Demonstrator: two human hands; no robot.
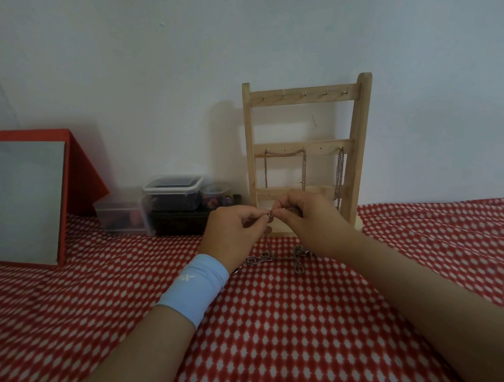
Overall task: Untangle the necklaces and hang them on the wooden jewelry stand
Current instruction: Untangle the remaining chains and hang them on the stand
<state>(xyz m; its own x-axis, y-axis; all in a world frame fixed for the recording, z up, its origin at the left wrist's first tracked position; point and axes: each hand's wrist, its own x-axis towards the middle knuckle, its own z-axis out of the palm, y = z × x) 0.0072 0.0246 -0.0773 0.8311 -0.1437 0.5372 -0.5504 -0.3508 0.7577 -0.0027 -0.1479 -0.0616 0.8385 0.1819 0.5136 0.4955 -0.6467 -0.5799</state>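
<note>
Head view: left grip (235,225) and right grip (303,214) each pinch one necklace (270,216), near side of the wooden jewelry stand (304,145).

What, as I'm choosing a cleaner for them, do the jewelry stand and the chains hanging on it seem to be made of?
Jewelry stand: pale, unpainted wood with a matte finish, going by its light tan colour and faint grain. Its small hooks look like metal. Hanging chains: metal links, dull silvery-brown with a faint sheen. Which metal, or whether plated, cannot be told.
</note>
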